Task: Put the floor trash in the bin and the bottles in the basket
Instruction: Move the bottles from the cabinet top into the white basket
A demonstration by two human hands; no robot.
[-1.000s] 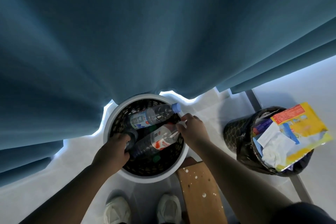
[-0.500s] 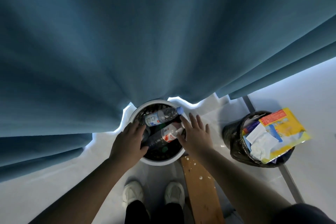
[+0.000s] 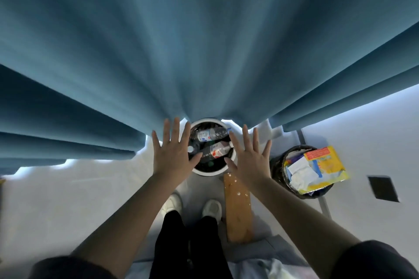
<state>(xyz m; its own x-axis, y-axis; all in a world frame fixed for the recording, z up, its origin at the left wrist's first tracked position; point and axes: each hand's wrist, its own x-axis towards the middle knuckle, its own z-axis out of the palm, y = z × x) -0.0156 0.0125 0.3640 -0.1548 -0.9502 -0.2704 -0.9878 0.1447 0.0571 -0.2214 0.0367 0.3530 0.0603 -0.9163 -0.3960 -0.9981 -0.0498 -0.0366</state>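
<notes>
A round basket with a white rim (image 3: pixel 209 173) stands on the floor at the foot of the curtain. Inside it lie clear plastic bottles: one with a blue cap (image 3: pixel 212 134) and one with a red-and-white label (image 3: pixel 216 152). My left hand (image 3: pixel 173 154) hovers flat over the basket's left side, fingers spread, holding nothing. My right hand (image 3: pixel 250 158) is spread the same way over its right side, also empty. A dark bin (image 3: pixel 277 165) to the right holds a yellow wrapper (image 3: pixel 326 163) and white paper (image 3: pixel 301 173).
A heavy blue curtain (image 3: pixel 204 41) hangs just behind the basket. A wooden board (image 3: pixel 238 206) lies on the pale floor by my white shoes (image 3: pixel 212 207). A dark square (image 3: pixel 383 188) is set in the floor at the far right.
Both hands have let go of the bottles in the basket, lifted out and opened flat. The view has risen, so basket and bin look smaller.
</notes>
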